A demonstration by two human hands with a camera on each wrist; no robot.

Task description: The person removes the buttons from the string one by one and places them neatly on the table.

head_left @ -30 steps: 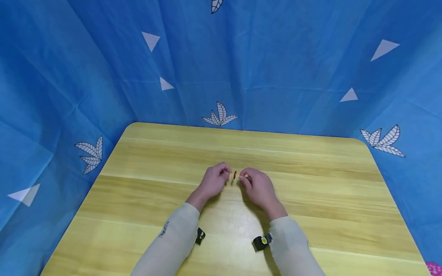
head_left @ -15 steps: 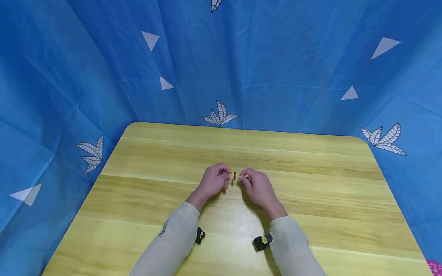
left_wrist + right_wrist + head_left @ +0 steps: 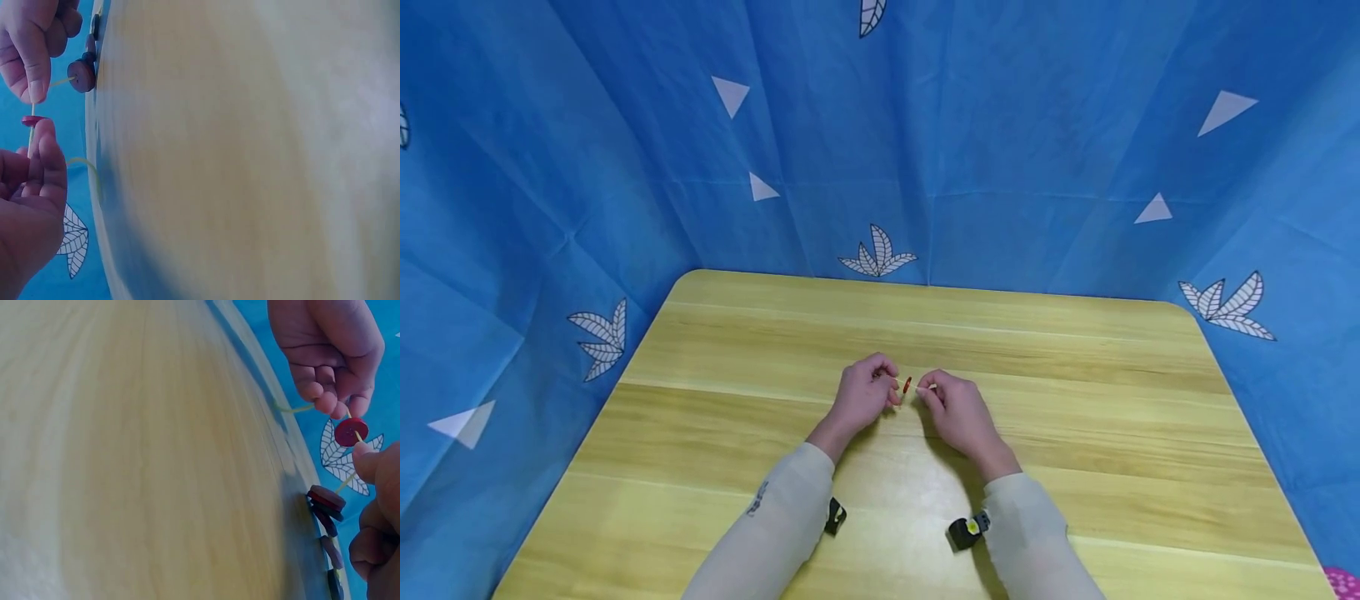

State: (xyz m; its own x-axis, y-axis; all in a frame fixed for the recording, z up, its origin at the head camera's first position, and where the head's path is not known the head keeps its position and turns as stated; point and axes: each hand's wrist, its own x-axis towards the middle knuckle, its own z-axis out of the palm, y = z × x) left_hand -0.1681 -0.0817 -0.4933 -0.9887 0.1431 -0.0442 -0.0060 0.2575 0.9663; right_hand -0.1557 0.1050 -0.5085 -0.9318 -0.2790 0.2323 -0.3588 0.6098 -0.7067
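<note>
Both our left hand (image 3: pixel 862 393) and right hand (image 3: pixel 961 410) pinch the thin yellow string (image 3: pixel 345 482); should either loosen, the round red button (image 3: pixel 351 432) could slide off.

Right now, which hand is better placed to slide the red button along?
Probably the right hand: it pinches the yellow string on the side leading to the dark discs and could draw the red button there. The left hand grips the other side.
</note>
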